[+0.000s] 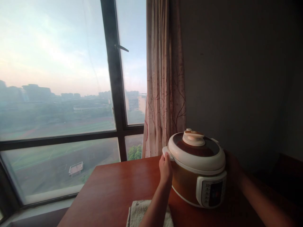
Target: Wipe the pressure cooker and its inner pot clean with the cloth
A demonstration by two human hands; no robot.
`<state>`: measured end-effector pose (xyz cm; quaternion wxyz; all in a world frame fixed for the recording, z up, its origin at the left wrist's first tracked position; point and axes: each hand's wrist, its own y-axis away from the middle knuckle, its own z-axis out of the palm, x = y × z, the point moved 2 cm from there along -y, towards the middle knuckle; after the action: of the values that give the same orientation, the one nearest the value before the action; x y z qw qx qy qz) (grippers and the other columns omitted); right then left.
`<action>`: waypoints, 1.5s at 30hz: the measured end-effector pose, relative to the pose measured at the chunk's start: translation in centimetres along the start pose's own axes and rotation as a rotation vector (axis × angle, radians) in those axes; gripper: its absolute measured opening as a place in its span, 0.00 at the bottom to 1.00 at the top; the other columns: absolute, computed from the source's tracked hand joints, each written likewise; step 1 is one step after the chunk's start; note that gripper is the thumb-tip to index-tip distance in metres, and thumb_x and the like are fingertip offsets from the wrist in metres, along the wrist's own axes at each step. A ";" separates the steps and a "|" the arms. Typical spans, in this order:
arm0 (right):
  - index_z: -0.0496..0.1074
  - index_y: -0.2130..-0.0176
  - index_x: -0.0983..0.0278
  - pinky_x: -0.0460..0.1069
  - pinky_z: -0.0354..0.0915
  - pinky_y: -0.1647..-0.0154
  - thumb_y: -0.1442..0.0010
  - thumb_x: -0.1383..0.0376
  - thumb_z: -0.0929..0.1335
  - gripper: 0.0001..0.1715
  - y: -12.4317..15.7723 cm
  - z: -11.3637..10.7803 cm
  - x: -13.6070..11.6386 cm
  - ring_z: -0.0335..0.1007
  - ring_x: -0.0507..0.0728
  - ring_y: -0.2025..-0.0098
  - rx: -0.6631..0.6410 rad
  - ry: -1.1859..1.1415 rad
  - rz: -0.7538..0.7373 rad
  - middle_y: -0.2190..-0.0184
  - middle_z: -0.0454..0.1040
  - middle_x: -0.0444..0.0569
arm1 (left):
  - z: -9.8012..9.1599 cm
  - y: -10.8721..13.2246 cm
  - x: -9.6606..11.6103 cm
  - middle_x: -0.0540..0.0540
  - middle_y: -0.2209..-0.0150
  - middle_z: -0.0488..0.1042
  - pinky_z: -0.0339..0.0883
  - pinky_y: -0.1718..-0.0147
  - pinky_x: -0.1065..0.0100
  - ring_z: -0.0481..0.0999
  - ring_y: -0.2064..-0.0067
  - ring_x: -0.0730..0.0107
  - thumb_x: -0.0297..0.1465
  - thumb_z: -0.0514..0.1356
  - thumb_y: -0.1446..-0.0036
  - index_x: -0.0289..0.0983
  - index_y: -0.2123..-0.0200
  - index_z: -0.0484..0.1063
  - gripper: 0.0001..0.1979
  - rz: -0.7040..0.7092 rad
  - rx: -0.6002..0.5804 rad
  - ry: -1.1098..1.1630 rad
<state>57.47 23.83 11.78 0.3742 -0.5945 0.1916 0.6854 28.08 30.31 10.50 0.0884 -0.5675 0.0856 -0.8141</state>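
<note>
An electric pressure cooker (pixel 189 186) stands upright on the reddish-brown table (pixel 113 186). It has a white rim, a dark lid top with a raised white-and-brown handle (pixel 193 138), and a control panel (pixel 211 190) at its front right. My left hand (pixel 165 167) is closed around the white side handle (pixel 167 153) on the cooker's left. At the opposite side, about rim height, my right hand (pixel 232 162) is against the cooker in deep shadow. Its fingers are too dark and hidden to make out. Below my left forearm lies a folded light cloth (pixel 137 212).
A large window (pixel 110 63) with a dark frame rises behind the table's left side, showing a sports field and buildings outside. A patterned curtain (pixel 163 78) hangs behind the cooker. The dark wall (pixel 232 72) fills the right.
</note>
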 end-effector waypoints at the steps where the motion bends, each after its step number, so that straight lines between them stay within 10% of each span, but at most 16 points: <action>1: 0.76 0.77 0.59 0.54 0.69 0.71 0.52 0.58 0.69 0.08 -0.1 -0.2 0.2 0.72 0.62 0.71 -0.019 -0.036 0.056 0.77 0.76 0.52 | 0.0 0.1 0.3 0.41 0.67 0.78 0.65 0.60 0.64 0.75 0.62 0.55 0.50 0.61 0.42 0.36 0.68 0.78 0.22 -0.001 -0.026 0.006; 6: 0.73 0.75 0.59 0.53 0.68 0.75 0.52 0.63 0.67 0.04 0.3 -2.3 1.3 0.70 0.59 0.75 0.028 -0.181 0.300 0.77 0.74 0.50 | -1.4 1.7 1.6 0.38 0.56 0.82 0.67 0.49 0.59 0.78 0.51 0.51 0.50 0.57 0.38 0.35 0.57 0.79 0.24 0.101 -0.120 -0.107; 12: 0.73 0.67 0.61 0.43 0.64 0.76 0.51 0.63 0.71 0.08 7.4 -4.4 0.9 0.65 0.51 0.73 0.219 -0.354 0.099 0.72 0.71 0.43 | -8.9 5.2 0.4 0.33 0.48 0.80 0.74 0.51 0.56 0.80 0.48 0.51 0.49 0.58 0.39 0.34 0.50 0.77 0.26 0.153 -0.099 -0.438; 17: 0.75 0.69 0.62 0.45 0.64 0.77 0.42 0.46 0.71 0.21 18.0 -0.2 0.8 0.63 0.53 0.76 -0.105 -0.080 -0.060 0.78 0.69 0.44 | -16.2 7.8 1.0 0.40 0.57 0.84 0.78 0.58 0.65 0.84 0.56 0.59 0.40 0.58 0.37 0.39 0.57 0.80 0.14 0.283 -0.123 -0.770; 20: 0.78 0.65 0.60 0.48 0.70 0.66 0.35 0.45 0.65 0.24 22.6 4.7 2.0 0.74 0.58 0.68 -0.558 0.168 -0.121 0.72 0.76 0.48 | -18.3 9.4 1.7 0.45 0.60 0.85 0.78 0.60 0.69 0.85 0.60 0.64 0.31 0.58 0.38 0.43 0.57 0.79 0.10 0.511 -0.266 -0.989; 25: 0.80 0.55 0.61 0.56 0.69 0.45 0.35 0.59 0.64 0.17 25.2 11.1 5.4 0.77 0.64 0.50 -0.891 0.448 -0.319 0.54 0.81 0.55 | -19.6 10.3 0.7 0.44 0.54 0.84 0.80 0.56 0.61 0.84 0.54 0.58 0.24 0.62 0.48 0.43 0.53 0.78 0.18 0.809 -0.455 -1.275; 30: 0.72 0.38 0.61 0.65 0.51 0.29 0.45 0.64 0.69 0.34 25.7 12.6 8.4 0.53 0.70 0.29 -1.144 0.878 -0.244 0.33 0.64 0.52 | -20.4 10.3 -0.9 0.42 0.52 0.83 0.81 0.56 0.60 0.84 0.53 0.58 0.28 0.63 0.44 0.42 0.50 0.77 0.17 0.864 -0.448 -1.363; 45: 0.68 0.35 0.63 0.64 0.50 0.28 0.35 0.59 0.64 0.31 25.5 11.5 9.9 0.50 0.67 0.28 -1.165 0.838 -0.367 0.31 0.60 0.51 | -20.9 10.7 -1.0 0.44 0.50 0.82 0.80 0.55 0.59 0.84 0.52 0.58 0.31 0.63 0.41 0.43 0.48 0.77 0.17 0.869 -0.409 -1.367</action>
<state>30.75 18.27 0.16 0.0022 -0.9311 -0.1790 0.3179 9.31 20.97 -0.07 0.3222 -0.8577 0.3707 -0.1523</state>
